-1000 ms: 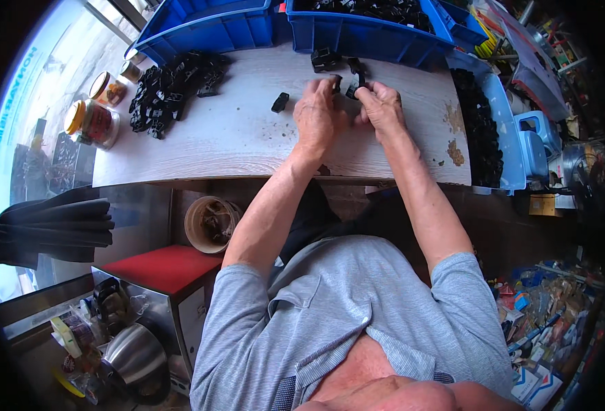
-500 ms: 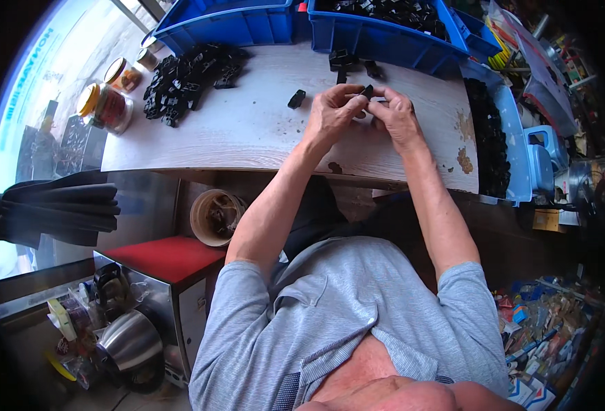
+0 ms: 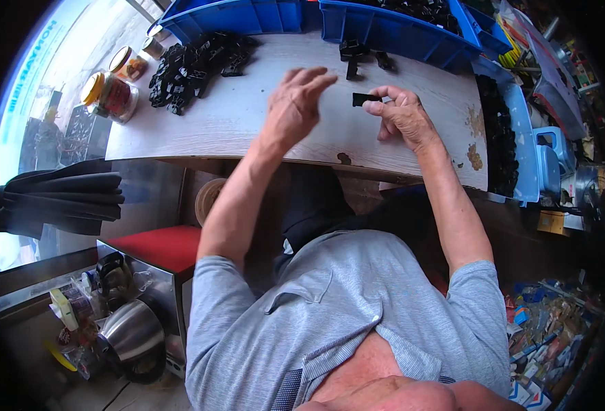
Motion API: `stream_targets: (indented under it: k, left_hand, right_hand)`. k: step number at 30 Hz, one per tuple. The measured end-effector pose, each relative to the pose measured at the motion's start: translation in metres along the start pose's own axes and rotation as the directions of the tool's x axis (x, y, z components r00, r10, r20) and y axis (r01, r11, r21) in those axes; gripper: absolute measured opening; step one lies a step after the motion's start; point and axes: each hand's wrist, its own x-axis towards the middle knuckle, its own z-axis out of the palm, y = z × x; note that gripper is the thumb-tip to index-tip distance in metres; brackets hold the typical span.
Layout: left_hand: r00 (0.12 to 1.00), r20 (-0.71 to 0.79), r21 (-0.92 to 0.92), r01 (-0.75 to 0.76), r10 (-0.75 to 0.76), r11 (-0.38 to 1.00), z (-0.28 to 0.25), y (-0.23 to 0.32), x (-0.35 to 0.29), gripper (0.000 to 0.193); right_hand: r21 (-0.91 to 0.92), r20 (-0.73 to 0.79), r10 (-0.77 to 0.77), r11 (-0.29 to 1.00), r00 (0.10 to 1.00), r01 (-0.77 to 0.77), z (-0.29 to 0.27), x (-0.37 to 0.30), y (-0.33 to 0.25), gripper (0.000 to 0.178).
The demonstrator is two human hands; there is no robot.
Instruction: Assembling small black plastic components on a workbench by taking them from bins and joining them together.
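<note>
My right hand (image 3: 406,116) pinches a small black plastic part (image 3: 364,100) between thumb and fingers, above the whitish wooden table (image 3: 213,137). The part sticks out to the left of the fingertips. To the left, my left hand (image 3: 294,104) is raised apart from it with fingers stretched out, and nothing shows in it. Beyond my hands lie a few more black plastic parts (image 3: 353,55) on the tabletop. A large heap of black parts (image 3: 186,75) is at the far left, nearer my left hand.
Blue bins (image 3: 405,40) line the back, one with black parts in it. A light blue bin (image 3: 525,151) stands at the right edge. Lidded jars (image 3: 116,99) are at the left. Below are a red-topped cabinet (image 3: 155,248) and a round bucket (image 3: 208,198).
My hands have parted; the left moved leftward and opened, while the right keeps the black part. The loose part left of my hands no longer shows. The view has shifted slightly.
</note>
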Motion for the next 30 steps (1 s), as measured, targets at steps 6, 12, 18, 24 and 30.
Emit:
stream_targets:
  k: [6,12,18,24,30]
  left_hand:
    - [0.955,0.195,0.204,-0.263,0.224,0.943,-0.003,-0.045,0.0,0.035]
    - [0.967,0.21,0.2,-0.189,0.147,0.961,0.0,-0.035,0.002,0.036]
    - [0.978,0.17,0.096,-0.138,0.12,0.986,0.004,-0.027,0.0,0.039]
    - [0.999,0.012,-0.134,-0.045,0.047,0.99,0.009,-0.016,-0.003,0.033]
    - [0.992,0.004,-0.243,-0.123,0.128,0.962,0.032,0.001,0.007,0.034]
  right_hand:
    - [-0.022,-0.07,0.008,1.0,0.998,-0.01,0.007,0.006,0.003,0.049]
    - [-0.088,-0.138,0.049,0.994,0.989,-0.061,0.012,0.005,0.0,0.044]
    - [-0.11,-0.137,0.046,0.992,0.989,-0.061,0.013,0.009,0.004,0.044]
    - [-0.173,-0.16,0.048,0.982,0.986,-0.076,0.016,0.007,-0.003,0.042]
    - [-0.169,-0.143,-0.006,0.986,0.99,-0.019,0.014,0.008,0.003,0.032]
